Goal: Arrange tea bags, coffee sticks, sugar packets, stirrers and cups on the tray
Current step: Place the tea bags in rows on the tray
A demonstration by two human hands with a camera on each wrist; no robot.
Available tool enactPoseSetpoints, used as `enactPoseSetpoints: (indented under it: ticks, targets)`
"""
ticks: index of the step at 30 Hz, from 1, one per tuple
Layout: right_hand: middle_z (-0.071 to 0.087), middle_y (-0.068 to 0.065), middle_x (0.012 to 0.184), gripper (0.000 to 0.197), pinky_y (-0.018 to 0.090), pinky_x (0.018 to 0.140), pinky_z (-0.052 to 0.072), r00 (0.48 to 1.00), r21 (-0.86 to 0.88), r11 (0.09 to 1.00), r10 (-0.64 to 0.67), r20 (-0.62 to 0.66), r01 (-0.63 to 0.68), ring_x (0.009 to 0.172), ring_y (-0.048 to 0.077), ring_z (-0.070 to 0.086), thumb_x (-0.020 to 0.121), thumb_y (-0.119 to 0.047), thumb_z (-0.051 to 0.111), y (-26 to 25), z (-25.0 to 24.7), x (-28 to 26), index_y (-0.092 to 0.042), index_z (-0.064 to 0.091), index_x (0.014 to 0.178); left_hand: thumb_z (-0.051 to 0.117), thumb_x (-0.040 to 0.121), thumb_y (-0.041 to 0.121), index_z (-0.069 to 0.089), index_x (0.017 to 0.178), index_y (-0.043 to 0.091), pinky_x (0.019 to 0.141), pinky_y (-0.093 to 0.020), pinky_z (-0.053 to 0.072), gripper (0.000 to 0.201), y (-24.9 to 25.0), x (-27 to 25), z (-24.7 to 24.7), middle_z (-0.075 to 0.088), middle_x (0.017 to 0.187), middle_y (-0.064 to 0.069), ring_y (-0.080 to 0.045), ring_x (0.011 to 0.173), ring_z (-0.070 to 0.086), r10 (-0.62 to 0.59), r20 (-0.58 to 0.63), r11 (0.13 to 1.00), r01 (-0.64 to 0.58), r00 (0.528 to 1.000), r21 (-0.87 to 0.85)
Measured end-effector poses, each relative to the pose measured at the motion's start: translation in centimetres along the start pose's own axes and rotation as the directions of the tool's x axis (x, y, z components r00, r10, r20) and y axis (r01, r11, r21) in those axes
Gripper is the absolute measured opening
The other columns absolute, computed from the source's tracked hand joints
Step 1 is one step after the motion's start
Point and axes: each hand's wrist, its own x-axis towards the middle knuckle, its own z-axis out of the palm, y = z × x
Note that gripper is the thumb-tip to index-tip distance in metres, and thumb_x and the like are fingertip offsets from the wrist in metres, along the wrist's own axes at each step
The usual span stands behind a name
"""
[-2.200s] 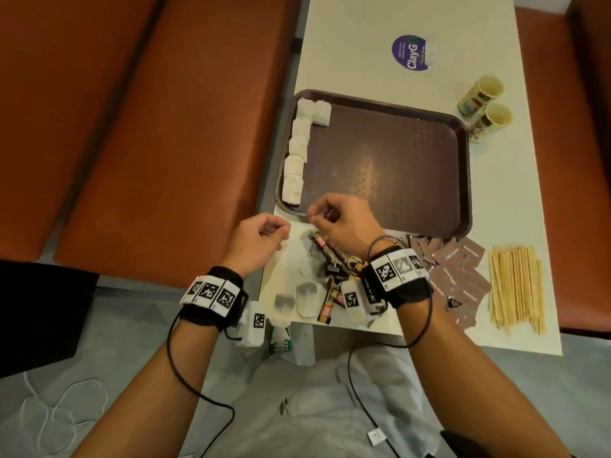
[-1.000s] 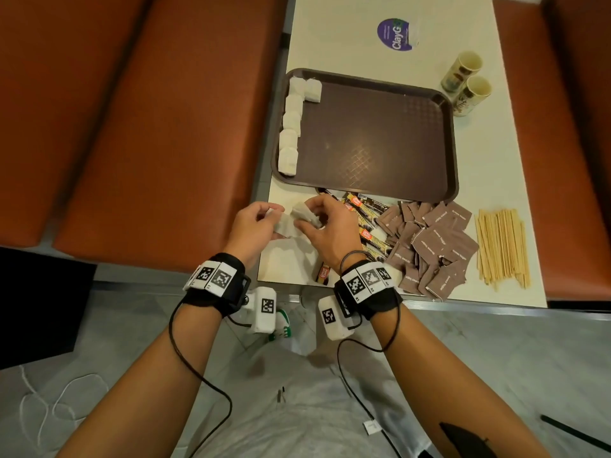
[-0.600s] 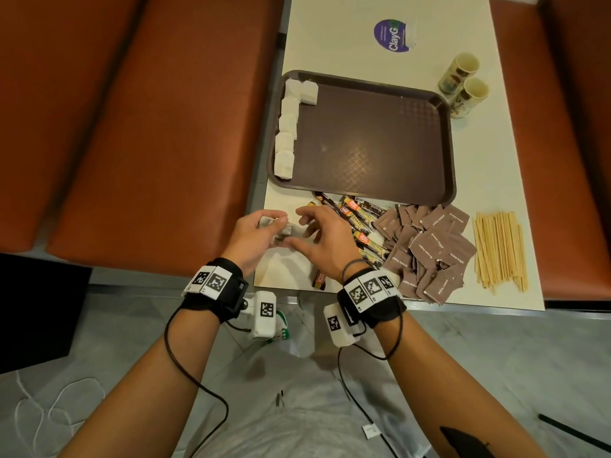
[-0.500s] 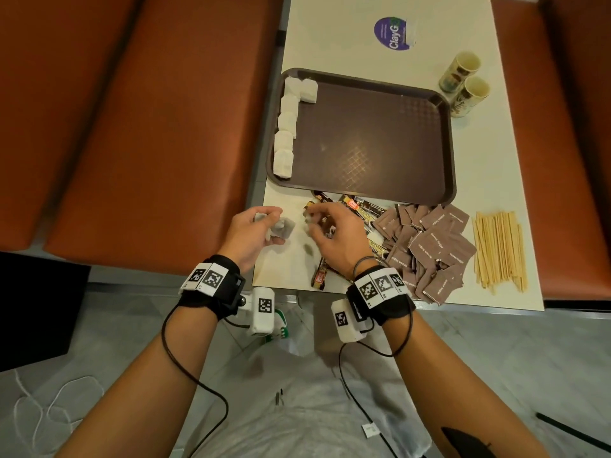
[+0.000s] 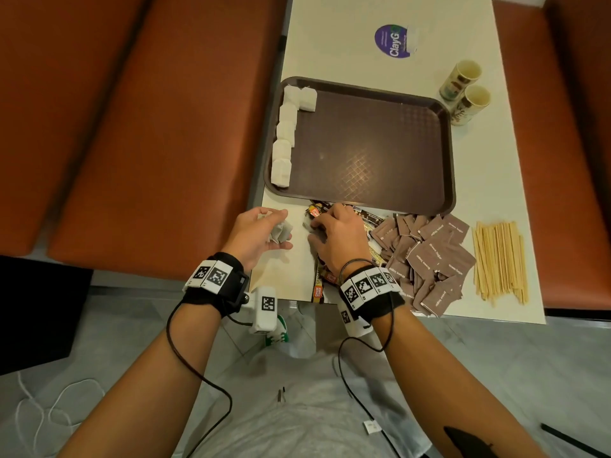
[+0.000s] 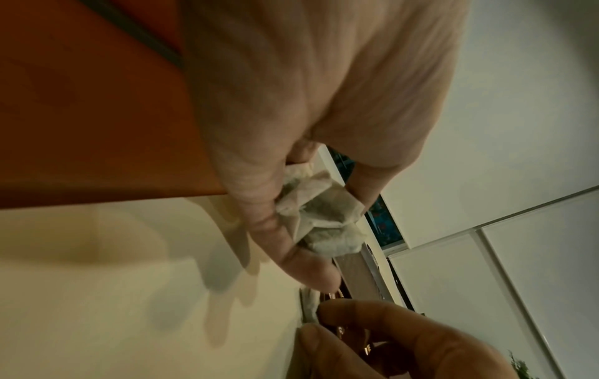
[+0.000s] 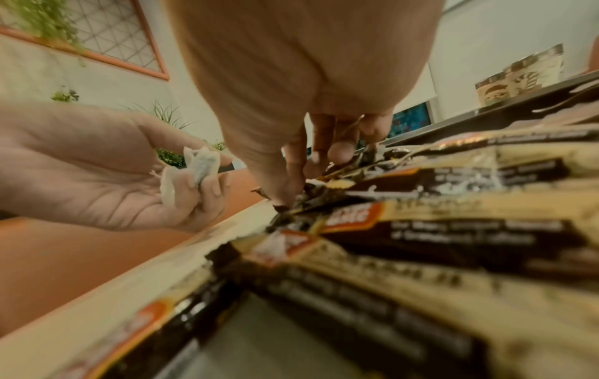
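My left hand (image 5: 281, 228) hovers over the table's near left corner and grips a bunch of crumpled tea bags (image 5: 279, 231) (image 6: 321, 218) (image 7: 201, 164). My right hand (image 5: 314, 226) is just to its right, fingers curled down into the pile of coffee sticks (image 5: 367, 219) (image 7: 421, 225). Its fingertips pinch a pale tea bag (image 6: 309, 303) lying at the pile's edge. Several tea bags (image 5: 284, 140) line the left edge of the brown tray (image 5: 363, 143). Brown sugar packets (image 5: 426, 256), wooden stirrers (image 5: 499, 259) and two paper cups (image 5: 464, 90) lie on the table off the tray.
The white table (image 5: 330, 44) is narrow, with orange bench seats (image 5: 148, 127) on both sides. A purple sticker (image 5: 393, 39) is at its far end. One coffee stick (image 5: 319, 287) hangs at the near table edge. Wrist cables trail toward my lap.
The hands, joined on a tea bag a second ago, have parted. The left keeps the tea bags; the right has moved right onto the coffee sticks.
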Motion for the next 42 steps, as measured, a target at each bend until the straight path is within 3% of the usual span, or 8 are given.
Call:
enactPoseSetpoints:
  ticks: [3, 9, 20, 26, 29, 34, 39, 42]
  targets:
    - [0.06, 0.002, 0.097, 0.016, 0.042, 0.084, 0.044, 1.0, -0.038, 0.999, -0.006, -0.015, 0.005, 0.097, 0.026, 0.052, 0.085, -0.031, 0.075, 0.1, 0.1, 0.4, -0.02, 0.076, 0.097, 0.071, 0.098, 0.017, 0.061, 0.106, 0.004, 0.065, -0.038, 0.063, 0.018, 0.2, 0.1, 0.0, 0.069, 0.095, -0.02, -0.03, 0.078, 0.074, 0.017, -0.008, 1.0, -0.017, 1.0, 0.013]
    - [0.055, -0.005, 0.094, 0.014, 0.037, 0.082, 0.034, 0.983, 0.022, 0.985, -0.174, 0.066, 0.173, 0.095, 0.02, 0.045, 0.085, -0.036, 0.074, 0.5, -0.3, 0.5, -0.031, 0.078, 0.097, 0.066, 0.1, 0.014, 0.063, 0.108, 0.007, 0.065, -0.034, 0.062, 0.011, 0.4, 0.4, -0.3, 0.069, 0.102, -0.018, -0.029, 0.082, 0.075, 0.046, -0.056, 0.996, -0.042, 0.997, 0.075]
    - [0.057, -0.003, 0.097, 0.018, 0.04, 0.087, 0.041, 1.0, -0.013, 1.0, 0.017, -0.001, -0.017, 0.096, 0.022, 0.047, 0.09, -0.026, 0.067, 1.9, -1.6, 0.1, -0.026, 0.077, 0.105, 0.064, 0.098, 0.009, 0.07, 0.105, 0.012, 0.059, -0.032, 0.057, 0.009, 0.1, 0.7, 0.0, 0.067, 0.105, -0.014, -0.023, 0.072, 0.072, 0.054, -0.089, 0.98, -0.035, 0.995, 0.196]
    - [0.058, -0.003, 0.101, 0.031, 0.039, 0.086, 0.038, 0.993, -0.063, 0.993, -0.101, 0.057, 0.105, 0.099, 0.023, 0.048, 0.085, -0.047, 0.07, 0.2, -0.6, 0.7, -0.026, 0.072, 0.108, 0.068, 0.098, 0.014, 0.069, 0.101, 0.011, 0.058, -0.031, 0.059, 0.004, 0.1, 0.7, 0.0, 0.063, 0.1, -0.012, -0.024, 0.071, 0.067, 0.049, -0.091, 0.987, -0.034, 0.995, 0.16]
    - [0.059, -0.003, 0.1, 0.024, 0.041, 0.087, 0.039, 0.99, -0.093, 0.988, -0.119, 0.069, 0.125, 0.1, 0.023, 0.048, 0.088, -0.043, 0.068, -0.6, -0.1, 0.8, -0.026, 0.073, 0.104, 0.069, 0.099, 0.018, 0.068, 0.103, 0.009, 0.059, -0.031, 0.058, 0.01, 0.2, 0.7, -0.1, 0.061, 0.093, -0.011, -0.022, 0.067, 0.062, 0.045, -0.094, 0.987, -0.03, 0.995, 0.157]
    - [0.058, -0.007, 0.088, 0.014, 0.039, 0.079, 0.04, 0.987, 0.055, 0.989, -0.131, -0.089, 0.137, 0.09, 0.019, 0.047, 0.088, -0.035, 0.067, -1.1, -0.2, 0.5, -0.025, 0.075, 0.093, 0.076, 0.095, 0.03, 0.065, 0.099, 0.01, 0.055, -0.03, 0.052, 0.023, 0.4, 0.9, -0.2, 0.056, 0.073, -0.005, -0.016, 0.054, 0.055, 0.032, -0.099, 0.986, -0.016, 0.995, 0.166]
    - [0.058, -0.004, 0.089, 0.009, 0.032, 0.075, 0.037, 0.941, 0.164, 0.952, -0.21, -0.265, 0.259, 0.085, 0.017, 0.047, 0.089, -0.027, 0.068, -1.9, -1.0, 0.0, -0.02, 0.073, 0.091, 0.076, 0.093, 0.041, 0.068, 0.1, 0.008, 0.06, -0.032, 0.052, 0.034, 0.5, 0.6, 0.1, 0.067, 0.08, -0.008, -0.018, 0.054, 0.058, -0.005, -0.032, 0.991, 0.009, 0.999, 0.134]
    - [0.059, -0.002, 0.089, 0.011, 0.031, 0.076, 0.04, 0.927, 0.224, 0.92, -0.257, -0.275, 0.321, 0.086, 0.016, 0.046, 0.09, -0.027, 0.068, -2.1, -0.8, -0.2, -0.018, 0.073, 0.093, 0.075, 0.095, 0.034, 0.068, 0.097, 0.009, 0.059, -0.032, 0.052, 0.026, 0.7, 0.3, 0.3, 0.065, 0.073, -0.007, -0.019, 0.058, 0.06, -0.016, 0.025, 0.996, 0.013, 1.0, 0.094]
